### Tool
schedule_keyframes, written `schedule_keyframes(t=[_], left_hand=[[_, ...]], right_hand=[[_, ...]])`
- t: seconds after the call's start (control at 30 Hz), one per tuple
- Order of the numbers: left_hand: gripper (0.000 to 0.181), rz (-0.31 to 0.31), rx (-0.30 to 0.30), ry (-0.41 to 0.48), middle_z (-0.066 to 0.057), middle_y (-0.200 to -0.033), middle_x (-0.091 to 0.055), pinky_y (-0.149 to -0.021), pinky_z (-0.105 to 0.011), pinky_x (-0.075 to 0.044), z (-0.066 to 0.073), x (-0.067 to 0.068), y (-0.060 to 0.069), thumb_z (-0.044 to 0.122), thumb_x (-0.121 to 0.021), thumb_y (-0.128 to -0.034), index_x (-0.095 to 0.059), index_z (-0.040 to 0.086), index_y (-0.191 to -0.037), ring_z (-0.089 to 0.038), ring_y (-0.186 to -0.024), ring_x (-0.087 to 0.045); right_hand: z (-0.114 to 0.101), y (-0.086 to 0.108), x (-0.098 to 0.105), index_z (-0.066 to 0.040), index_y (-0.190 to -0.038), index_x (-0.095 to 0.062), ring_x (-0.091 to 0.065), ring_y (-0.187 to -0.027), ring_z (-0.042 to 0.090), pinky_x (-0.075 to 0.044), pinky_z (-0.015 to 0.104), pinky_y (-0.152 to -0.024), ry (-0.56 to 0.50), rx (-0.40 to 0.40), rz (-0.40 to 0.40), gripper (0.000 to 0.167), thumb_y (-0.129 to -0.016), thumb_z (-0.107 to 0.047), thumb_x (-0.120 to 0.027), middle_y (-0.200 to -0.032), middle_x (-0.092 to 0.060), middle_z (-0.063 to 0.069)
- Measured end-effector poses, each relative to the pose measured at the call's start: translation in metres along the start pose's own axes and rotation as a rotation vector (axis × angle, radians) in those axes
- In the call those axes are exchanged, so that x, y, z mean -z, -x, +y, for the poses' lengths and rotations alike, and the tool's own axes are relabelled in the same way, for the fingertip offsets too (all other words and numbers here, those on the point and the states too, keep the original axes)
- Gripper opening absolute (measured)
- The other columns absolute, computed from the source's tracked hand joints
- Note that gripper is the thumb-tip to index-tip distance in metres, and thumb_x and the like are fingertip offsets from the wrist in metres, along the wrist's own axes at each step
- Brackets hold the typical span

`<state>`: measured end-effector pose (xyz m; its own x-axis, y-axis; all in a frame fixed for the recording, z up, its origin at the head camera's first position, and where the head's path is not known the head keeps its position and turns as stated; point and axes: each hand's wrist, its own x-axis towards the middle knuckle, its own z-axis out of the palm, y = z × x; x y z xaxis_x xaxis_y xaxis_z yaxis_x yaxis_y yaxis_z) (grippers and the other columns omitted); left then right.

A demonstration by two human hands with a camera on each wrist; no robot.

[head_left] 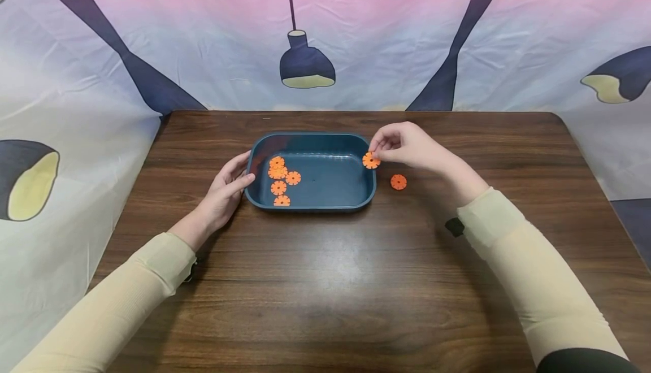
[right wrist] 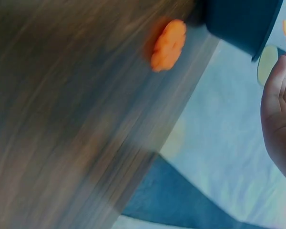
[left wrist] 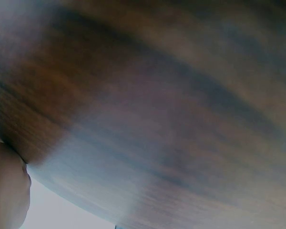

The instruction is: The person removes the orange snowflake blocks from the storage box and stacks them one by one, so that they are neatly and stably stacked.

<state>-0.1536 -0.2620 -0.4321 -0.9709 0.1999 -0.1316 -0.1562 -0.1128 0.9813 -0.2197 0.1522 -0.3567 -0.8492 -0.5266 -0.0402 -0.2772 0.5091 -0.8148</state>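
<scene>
A dark blue-green plastic tray [head_left: 325,191] stands on the table, with several orange notched discs [head_left: 278,187] in its left part, some overlapping. My left hand [head_left: 224,192] grips the tray's left side, thumb at the rim. Between thumb and fingers, my right hand [head_left: 402,146] pinches one orange notched disc [head_left: 371,161] at the tray's right rim; its edge shows at the border of the right wrist view. Another orange disc [head_left: 399,182] lies on the table just right of the tray. The left wrist view catches only part of the left hand [left wrist: 8,186].
The brown wood-grain table [head_left: 325,294] extends around the tray. Behind it hangs a pastel cloth [head_left: 366,34] printed with dark lamps, which also covers the left side. The table's far edge runs a short way behind the tray.
</scene>
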Motion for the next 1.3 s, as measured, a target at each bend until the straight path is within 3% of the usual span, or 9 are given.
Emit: schedule_keyframes(t=[0.47, 0.83, 1.3], left_hand=[[0.055, 0.003, -0.009, 0.004, -0.003, -0.162, -0.039, -0.109, -0.012, -0.044, -0.001, 0.001, 0.001, 0.007, -0.053, -0.1091, -0.04, 0.015, -0.162, -0.013, -0.145, -0.039], [0.056, 0.006, -0.009, 0.001, -0.001, -0.159, -0.041, -0.109, -0.012, -0.043, -0.001, 0.0, 0.001, 0.006, -0.053, -0.1085, -0.039, 0.014, -0.162, -0.013, -0.146, -0.038], [0.054, 0.005, -0.015, 0.006, 0.003, -0.154, -0.045, -0.11, -0.013, -0.042, -0.002, 0.001, -0.001, 0.006, -0.053, -0.1085, -0.043, 0.017, -0.16, -0.013, -0.144, -0.039]], right_hand=[[0.037, 0.027, 0.016, 0.0, -0.106, -0.077, -0.066, -0.08, 0.007, -0.052, 0.019, -0.075, 0.05, -0.089, 0.004, 0.01, -0.097, -0.001, -0.072, -0.095, -0.077, 0.007], [0.06, 0.03, 0.012, 0.006, -0.105, -0.075, -0.061, -0.077, 0.004, -0.052, 0.02, -0.071, 0.013, -0.111, -0.051, 0.01, -0.096, 0.001, -0.074, -0.088, -0.075, 0.003], [0.068, 0.027, 0.009, 0.006, -0.106, -0.075, -0.061, -0.078, 0.006, -0.053, 0.022, -0.071, -0.001, -0.113, -0.082, 0.012, -0.097, -0.001, -0.073, -0.089, -0.074, 0.004]])
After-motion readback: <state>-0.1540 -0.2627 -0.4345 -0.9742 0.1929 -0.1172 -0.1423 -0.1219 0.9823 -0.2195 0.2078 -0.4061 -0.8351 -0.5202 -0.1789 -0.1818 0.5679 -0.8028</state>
